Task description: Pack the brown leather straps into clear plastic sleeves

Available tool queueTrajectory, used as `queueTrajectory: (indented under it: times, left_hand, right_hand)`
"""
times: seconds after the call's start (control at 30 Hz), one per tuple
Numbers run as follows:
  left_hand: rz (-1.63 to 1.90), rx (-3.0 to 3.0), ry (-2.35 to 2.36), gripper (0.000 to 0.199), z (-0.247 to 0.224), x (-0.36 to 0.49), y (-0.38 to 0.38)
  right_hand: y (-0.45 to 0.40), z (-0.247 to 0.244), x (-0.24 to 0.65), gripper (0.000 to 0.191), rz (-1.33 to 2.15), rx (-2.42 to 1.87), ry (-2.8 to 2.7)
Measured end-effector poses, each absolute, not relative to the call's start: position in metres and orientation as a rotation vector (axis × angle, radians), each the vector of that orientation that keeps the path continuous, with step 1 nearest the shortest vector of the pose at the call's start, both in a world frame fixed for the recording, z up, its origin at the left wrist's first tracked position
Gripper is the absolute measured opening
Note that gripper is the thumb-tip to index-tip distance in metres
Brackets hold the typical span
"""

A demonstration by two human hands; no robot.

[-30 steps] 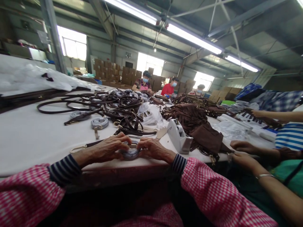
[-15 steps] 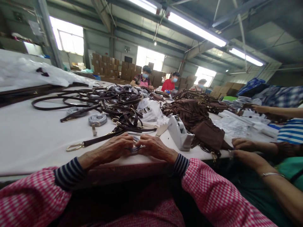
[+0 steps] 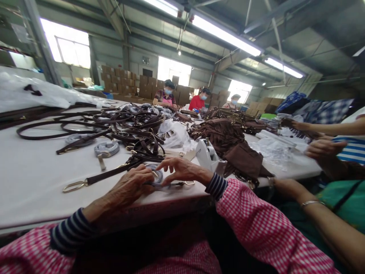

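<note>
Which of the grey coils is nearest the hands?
The coil near the table's front edge, between the left hand and right hand. The pale-tabbed coil and other grey coils lie farther back, apart from both hands.

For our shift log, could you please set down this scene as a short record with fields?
Left hand: left of a grey coil, grip unclear
Right hand: fingers spread, at the coil's right side
Beyond the hands: dark straps, white dispenser, brown fabric pieces
Farther left: second coil on the white table
Across the table: three masked people
</note>
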State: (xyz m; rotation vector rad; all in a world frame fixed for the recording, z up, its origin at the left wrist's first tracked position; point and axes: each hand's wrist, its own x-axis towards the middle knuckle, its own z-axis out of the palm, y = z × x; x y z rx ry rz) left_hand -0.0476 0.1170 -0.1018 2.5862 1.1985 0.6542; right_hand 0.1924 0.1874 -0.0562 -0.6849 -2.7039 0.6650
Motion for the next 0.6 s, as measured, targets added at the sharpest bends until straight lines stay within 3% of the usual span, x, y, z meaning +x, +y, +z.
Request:
queueTrajectory:
  times: [0.1, 0.23, 0.33, 0.6]
  left_hand:
    - [0.674, 2.572, 1.158, 0.012, -0.101, -0.055, 0.119]
    - [0.644, 2.594, 1.132, 0.012, -0.098, -0.058, 0.115]
    - [0.587, 2.624, 1.303, 0.013, -0.099, -0.049, 0.107]
    - [0.830, 2.787, 1.526, 0.007, -0.133, -0.033, 0.102]
  right_hand:
    - [0.176, -0.068, 0.189, 0.043, 0.515, -0.698, -2.786]
    - [0.166, -0.092, 0.183, 0.018, 0.368, -0.703, -2.695]
    - [0.166, -0.101, 0.182, 0.011, 0.444, -0.720, -2.614]
    - [0.157, -0.110, 0.183, 0.017, 0.509, -0.787, -2.480]
